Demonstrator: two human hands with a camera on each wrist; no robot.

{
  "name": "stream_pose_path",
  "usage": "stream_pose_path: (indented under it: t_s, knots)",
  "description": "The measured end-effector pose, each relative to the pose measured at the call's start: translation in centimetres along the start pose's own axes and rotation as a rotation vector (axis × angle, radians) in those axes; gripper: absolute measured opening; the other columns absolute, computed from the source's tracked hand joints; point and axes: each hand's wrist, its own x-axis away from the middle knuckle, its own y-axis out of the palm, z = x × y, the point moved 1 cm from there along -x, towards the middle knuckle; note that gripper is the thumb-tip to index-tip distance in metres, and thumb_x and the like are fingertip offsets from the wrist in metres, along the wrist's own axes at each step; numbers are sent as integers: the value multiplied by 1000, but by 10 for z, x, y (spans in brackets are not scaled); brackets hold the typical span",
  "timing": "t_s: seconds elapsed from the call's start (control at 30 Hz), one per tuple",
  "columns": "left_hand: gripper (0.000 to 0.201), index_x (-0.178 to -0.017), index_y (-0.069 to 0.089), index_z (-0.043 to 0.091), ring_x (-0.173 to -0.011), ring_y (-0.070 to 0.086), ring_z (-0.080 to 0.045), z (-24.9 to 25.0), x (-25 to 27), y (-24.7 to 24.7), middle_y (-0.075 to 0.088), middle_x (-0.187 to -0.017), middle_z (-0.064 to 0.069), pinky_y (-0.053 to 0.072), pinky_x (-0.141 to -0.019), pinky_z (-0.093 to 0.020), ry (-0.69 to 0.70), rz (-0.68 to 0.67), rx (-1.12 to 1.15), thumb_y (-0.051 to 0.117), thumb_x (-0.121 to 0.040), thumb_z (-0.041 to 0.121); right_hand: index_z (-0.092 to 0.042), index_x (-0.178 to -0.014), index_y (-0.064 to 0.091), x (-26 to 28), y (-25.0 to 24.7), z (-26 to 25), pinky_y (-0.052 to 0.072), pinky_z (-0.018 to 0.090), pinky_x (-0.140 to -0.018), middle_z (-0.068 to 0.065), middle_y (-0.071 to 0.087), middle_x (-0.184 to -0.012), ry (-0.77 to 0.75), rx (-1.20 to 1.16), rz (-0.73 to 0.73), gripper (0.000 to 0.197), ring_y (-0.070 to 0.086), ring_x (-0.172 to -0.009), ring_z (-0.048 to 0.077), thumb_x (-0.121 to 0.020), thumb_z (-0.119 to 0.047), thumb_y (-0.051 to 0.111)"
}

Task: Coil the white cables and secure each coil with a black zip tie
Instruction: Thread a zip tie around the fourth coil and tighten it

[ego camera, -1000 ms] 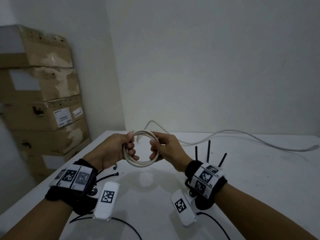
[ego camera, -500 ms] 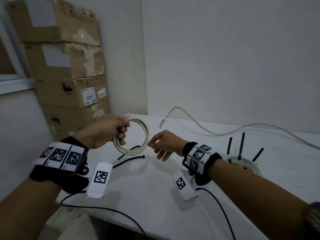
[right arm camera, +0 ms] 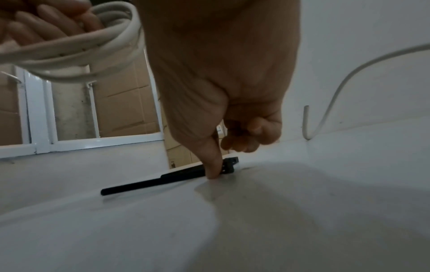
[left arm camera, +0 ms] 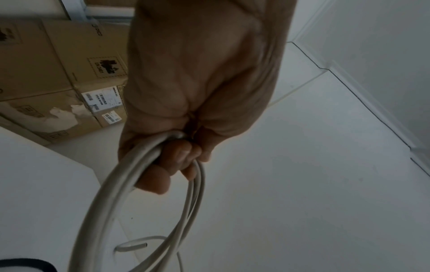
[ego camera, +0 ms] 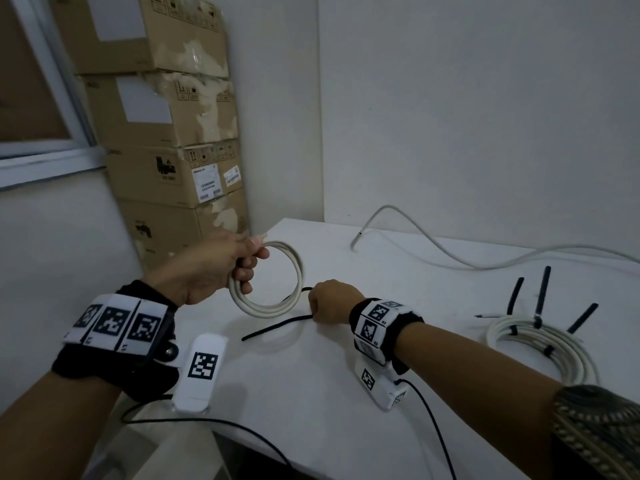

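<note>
Coil (ego camera: 266,278) of white cable hangs above the desk's (ego camera: 311,393) left corner, gripped in the left hand (ego camera: 214,268), whose fingers (left arm camera: 177,158) curl round its bundled loops. Just right of it the right hand (ego camera: 329,303) reaches down to a black zip tie (right arm camera: 163,179) lying flat on the desk; thumb and forefinger pinch the tie near its head, the other fingers curled in. A tied coil (ego camera: 540,344) with three ties standing up lies well to the right. A loose cable (ego camera: 450,254) trails along the back. Cardboard boxes (ego camera: 166,140) are stacked at the left.
</note>
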Motion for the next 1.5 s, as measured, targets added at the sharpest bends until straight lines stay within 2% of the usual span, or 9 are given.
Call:
stream_pose_path:
  t_s: [0.13,0.27,0.4,0.57,0.73,1.0,1.17,1.33,1.5]
  knots:
    - [30,-94,59,-1,-46,35,-9,4,-1,11,35,-59,1,45,-45,-26,10,-1,5,40,-102,20,-1,-108,64,22,-12,13,46,28,-66,14,66,-107,7,-64,-38,25,61,-91,26,-88,-16,59]
    - [31,-97,60,-3,-49,34,-11,16,-1,34,34,-61,0,45,-44,-25,40,3,19,42,-102,21,4,-88,65,68,-37,44,49,24,-48,16,66,-81,102,-461,-122,13,59,-60,20,-86,-9,61]
    - [31,-96,59,-2,-45,33,-9,28,-5,71,33,-61,-2,43,-40,-22,60,1,35,40,-103,21,1,-75,60,128,-57,79,44,20,-40,11,60,-66,199,-854,81,11,53,-51,17,-85,-4,61]
    - [29,-94,60,-3,-49,32,-12,44,-13,131,34,-59,-2,40,-47,-27,76,-52,15,41,-103,17,-2,-76,58,197,-74,109,46,25,-43,12,60,-68,157,-1235,410,12,53,-51,18,-88,-3,58]
    - [29,-94,62,-4,-44,35,-10,62,-21,188,37,-55,0,41,-47,-28,115,-120,7,46,-101,20,-3,-76,60,249,-76,126,46,24,-42,10,62,-65,91,-1288,443,11,54,-49,17,-88,-3,59]
    - [25,-91,63,-1,-49,33,-12,89,-19,248,34,-61,-2,34,-47,-26,238,-216,-28,50,-100,20,0,-68,58,290,-60,158,41,21,-37,11,56,-59,266,-1298,403,17,47,-41,16,-85,-1,56]
    - [28,-126,45,13,-51,34,-11,92,-13,273,38,-63,-2,33,-48,-26,227,-281,-64,50,-99,14,0,-71,59,277,-72,160,42,21,-36,12,57,-62,236,-1382,500,14,48,-41,15,-85,-1,57]
    - [44,-131,31,13,-54,39,-14,90,-11,283,45,-64,-6,36,-51,-28,206,-268,-69,57,-96,18,-4,-71,57,259,-83,154,42,20,-35,10,56,-62,163,-1430,609,17,49,-41,12,-88,0,56]
    - [69,-149,13,20,-55,42,-13,87,-13,281,46,-58,-3,39,-51,-28,173,-288,-31,57,-96,18,-5,-80,58,245,-81,154,43,21,-38,7,56,-67,120,-1448,727,9,50,-47,10,-89,-2,57]
